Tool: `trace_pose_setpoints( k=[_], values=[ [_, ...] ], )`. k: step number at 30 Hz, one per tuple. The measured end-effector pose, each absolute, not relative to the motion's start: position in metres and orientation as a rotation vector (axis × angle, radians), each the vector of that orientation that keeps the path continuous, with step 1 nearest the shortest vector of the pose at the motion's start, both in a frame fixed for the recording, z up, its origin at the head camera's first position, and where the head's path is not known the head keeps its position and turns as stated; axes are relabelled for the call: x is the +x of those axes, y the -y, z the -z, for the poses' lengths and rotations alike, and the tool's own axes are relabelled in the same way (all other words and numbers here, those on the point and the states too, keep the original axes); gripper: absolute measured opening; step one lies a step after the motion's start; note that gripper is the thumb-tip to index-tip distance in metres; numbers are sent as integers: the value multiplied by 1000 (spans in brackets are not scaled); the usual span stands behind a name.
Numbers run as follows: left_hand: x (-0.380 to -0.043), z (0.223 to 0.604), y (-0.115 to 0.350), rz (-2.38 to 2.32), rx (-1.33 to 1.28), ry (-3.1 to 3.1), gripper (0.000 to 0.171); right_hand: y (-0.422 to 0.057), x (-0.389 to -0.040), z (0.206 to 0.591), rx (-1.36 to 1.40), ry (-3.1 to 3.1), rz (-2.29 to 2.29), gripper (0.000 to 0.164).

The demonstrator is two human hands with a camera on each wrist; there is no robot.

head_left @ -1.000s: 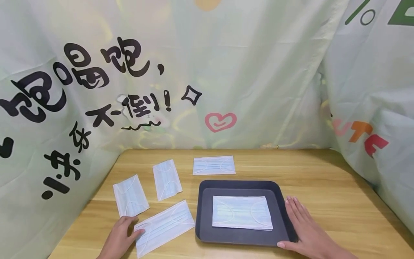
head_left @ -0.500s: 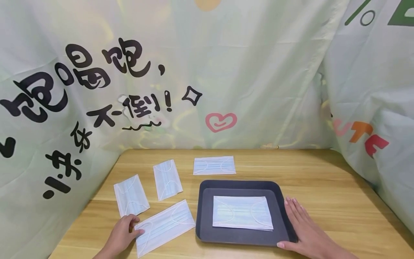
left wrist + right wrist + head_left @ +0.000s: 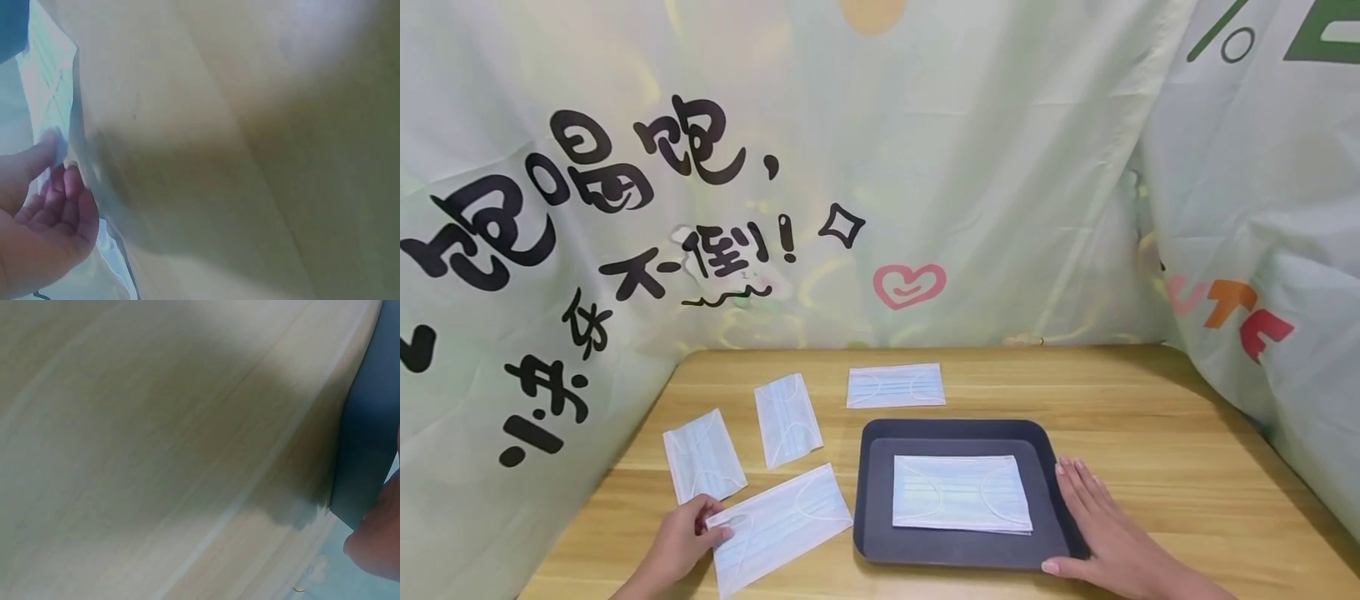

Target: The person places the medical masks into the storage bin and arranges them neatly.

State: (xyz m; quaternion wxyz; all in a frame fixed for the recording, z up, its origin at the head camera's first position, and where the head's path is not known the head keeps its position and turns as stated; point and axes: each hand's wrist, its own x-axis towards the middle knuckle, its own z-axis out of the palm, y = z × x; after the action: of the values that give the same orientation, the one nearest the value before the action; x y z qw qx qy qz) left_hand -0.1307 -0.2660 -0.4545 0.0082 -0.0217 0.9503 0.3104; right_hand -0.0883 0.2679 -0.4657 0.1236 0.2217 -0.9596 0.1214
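My left hand (image 3: pixel 672 543) pinches the left corner of a pale blue face mask (image 3: pixel 784 527) lying slanted left of the tray; thumb on top, fingers curled underneath. In the left wrist view, thumb and fingers of the hand (image 3: pixel 47 234) hold that mask (image 3: pixel 53 81), its corner raised off the table. A dark rectangular tray (image 3: pixel 955 552) bears a small stack of face masks (image 3: pixel 962 493), laid flat. Along the tray's right side rests my right hand (image 3: pixel 1112 533), fingers straight, thumb at the near corner. The right wrist view shows only the tray's outer wall (image 3: pixel 369 425) and part of the hand.
Three more masks lie flat on the wooden table (image 3: pixel 1120 392): one at the left (image 3: pixel 705 457), another beyond it (image 3: pixel 787 421), and a third mask (image 3: pixel 896 386) behind the tray. A printed curtain (image 3: pixel 1000 208) hangs along the back and sides.
My left fingers have curled under the slanted mask's corner, and that corner has risen slightly. The right hand stays at the tray's side. The head view has shifted a little.
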Motion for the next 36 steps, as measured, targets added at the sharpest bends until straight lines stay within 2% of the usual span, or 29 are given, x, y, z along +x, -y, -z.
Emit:
trace_pose_setpoints(
  k=[9, 17, 24, 32, 36],
  values=[
    [-131, 451, 267, -1205, -107, -2983, 9, -266, -87, 466, 652, 2809, -398, 108],
    [-133, 444, 264, -1474, -234, -2921, 16, -264, -87, 462, 590, 2905, -453, 106],
    [-134, 429, 259, -1596, -391, -2792, 23, -266, -84, 468, 704, 2727, -308, 112],
    [-136, 413, 254, -1695, -295, -2908, 26, -269, -90, 468, 731, 2657, -206, 121],
    [-139, 411, 254, -1829, -270, -2916, 19, -268, -90, 468, 730, 2647, -187, 122]
  ],
)
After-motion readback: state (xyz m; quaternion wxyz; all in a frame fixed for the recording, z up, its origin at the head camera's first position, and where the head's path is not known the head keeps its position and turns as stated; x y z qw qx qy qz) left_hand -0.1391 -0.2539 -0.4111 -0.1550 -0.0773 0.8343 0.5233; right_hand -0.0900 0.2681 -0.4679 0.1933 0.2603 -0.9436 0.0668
